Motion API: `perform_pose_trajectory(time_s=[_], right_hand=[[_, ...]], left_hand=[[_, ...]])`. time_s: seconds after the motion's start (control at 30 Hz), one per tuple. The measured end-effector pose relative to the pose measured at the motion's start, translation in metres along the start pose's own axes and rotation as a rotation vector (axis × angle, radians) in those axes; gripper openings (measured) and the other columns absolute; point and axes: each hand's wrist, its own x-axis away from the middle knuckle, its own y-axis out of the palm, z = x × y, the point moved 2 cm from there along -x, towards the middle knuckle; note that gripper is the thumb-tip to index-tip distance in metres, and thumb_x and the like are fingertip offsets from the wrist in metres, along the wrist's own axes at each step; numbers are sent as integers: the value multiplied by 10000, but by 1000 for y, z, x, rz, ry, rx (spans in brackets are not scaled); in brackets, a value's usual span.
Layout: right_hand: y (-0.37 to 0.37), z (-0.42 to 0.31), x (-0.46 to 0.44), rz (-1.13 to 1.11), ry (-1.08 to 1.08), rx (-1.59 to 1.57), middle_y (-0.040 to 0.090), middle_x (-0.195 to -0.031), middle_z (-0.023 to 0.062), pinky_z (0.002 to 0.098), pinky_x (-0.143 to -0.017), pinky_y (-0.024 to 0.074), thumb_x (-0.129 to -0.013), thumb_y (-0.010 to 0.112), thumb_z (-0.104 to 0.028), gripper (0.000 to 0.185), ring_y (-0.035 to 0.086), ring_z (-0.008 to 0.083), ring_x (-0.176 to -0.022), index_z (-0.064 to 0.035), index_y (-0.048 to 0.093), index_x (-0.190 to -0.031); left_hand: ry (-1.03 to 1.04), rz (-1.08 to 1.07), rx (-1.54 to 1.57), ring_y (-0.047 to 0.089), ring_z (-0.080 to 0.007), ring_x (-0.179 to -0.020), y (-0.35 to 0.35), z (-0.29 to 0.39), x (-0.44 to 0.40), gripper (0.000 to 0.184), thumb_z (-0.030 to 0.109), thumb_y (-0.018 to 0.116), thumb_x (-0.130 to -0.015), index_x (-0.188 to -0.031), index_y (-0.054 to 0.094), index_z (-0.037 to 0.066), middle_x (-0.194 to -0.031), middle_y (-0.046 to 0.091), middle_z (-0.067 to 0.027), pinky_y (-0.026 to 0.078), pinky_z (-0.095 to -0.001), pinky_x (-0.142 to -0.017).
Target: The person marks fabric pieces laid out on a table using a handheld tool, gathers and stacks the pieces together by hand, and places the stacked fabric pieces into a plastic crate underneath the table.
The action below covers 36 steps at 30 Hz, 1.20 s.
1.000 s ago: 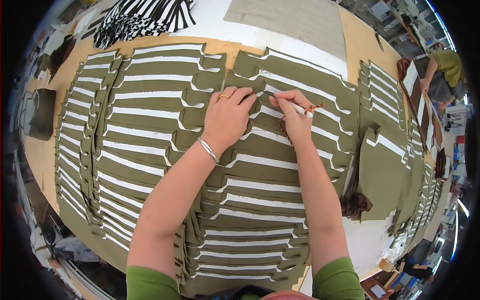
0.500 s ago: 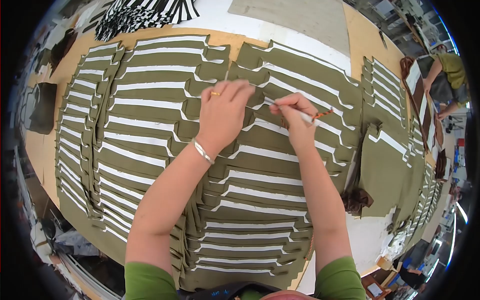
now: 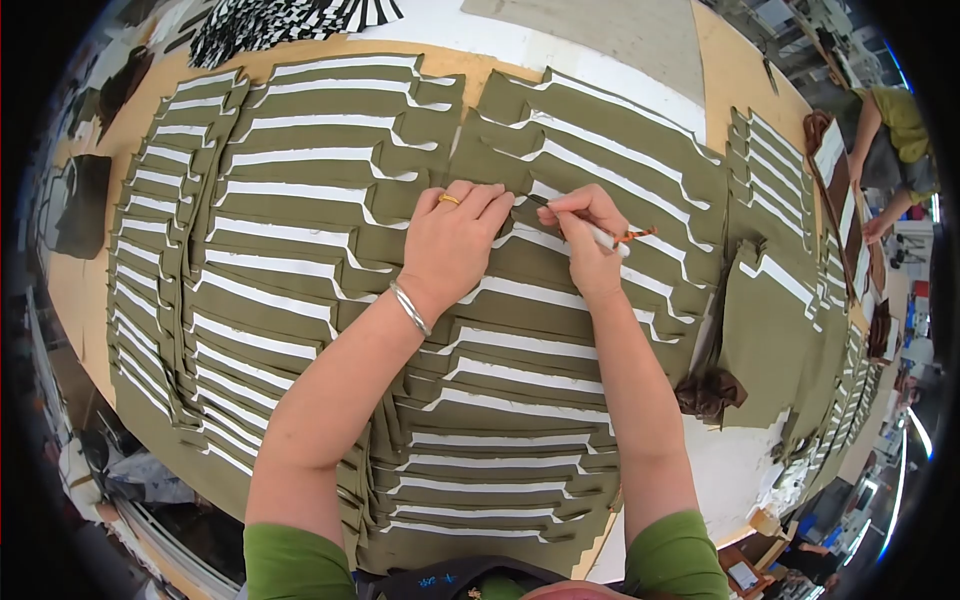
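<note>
Olive-green cloth pieces (image 3: pixel 520 410) with white strips lie in overlapping rows in front of me. My left hand (image 3: pixel 455 235) presses on the middle row, palm down, fingers stretched forward on the cloth near a white strip's end. Just right of it, my right hand (image 3: pixel 592 240) pinches a white pen-like tool (image 3: pixel 607 238) with an orange cord (image 3: pixel 638 236). Its thin dark tip points left, at the cloth near my left fingertips. Whether it touches the cloth I cannot tell.
More striped olive pieces (image 3: pixel 290 240) lie to the left and others (image 3: pixel 775 330) to the right. Black-and-white strips (image 3: pixel 260 35) are heaped at the back left. A brown scrunched cloth (image 3: pixel 712 395) lies right of my forearm. Another person's arm (image 3: pixel 868 140) reaches over brown cloth at far right.
My left hand has come slightly towards me and settled on the cloth, its fingertips nearer the tool's tip. The right hand keeps its hold on the tool. The view has shifted a little.
</note>
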Motion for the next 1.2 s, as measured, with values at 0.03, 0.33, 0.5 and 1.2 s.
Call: perform_pose_trajectory(time_s=[0.03, 0.33, 0.5, 1.2], right_hand=[[1, 0, -1, 2, -30, 25, 577, -817, 80, 261, -691, 558, -808, 509, 82, 99, 649, 149, -718, 36, 586, -767], [-5, -7, 6, 128, 133, -86, 632, -848, 86, 289, -733, 538, -852, 474, 36, 129, 652, 167, -771, 11, 601, -846], [9, -24, 34, -37, -22, -19, 636, -872, 80, 269, -708, 536, -851, 549, 76, 116, 662, 153, -779, -2, 628, -880], [6, -7, 45, -8, 87, -122, 626, -853, 95, 272, -686, 519, -812, 536, 72, 119, 630, 154, -734, 5, 634, -812]], left_hand=[[-10, 0, 5, 582, -149, -996, 0, 0, 0, 364, 22, 596, -760, -1096, 670, 140, -1097, 643, 49, 433, -335, -857], [-228, -135, 193, 574, -187, -1023, -10, -2, -4, 455, 0, 587, -758, -1191, 627, 131, -1153, 628, 28, 424, -366, -887], [-123, -85, 121, 557, -197, -1093, -29, 8, 30, 442, -13, 589, -755, -1176, 632, 114, -1195, 608, 2, 415, -370, -922], [-142, -69, 178, 575, -219, -1002, -30, 8, 42, 434, -2, 595, -763, -1182, 627, 107, -1142, 629, -29, 454, -371, -876]])
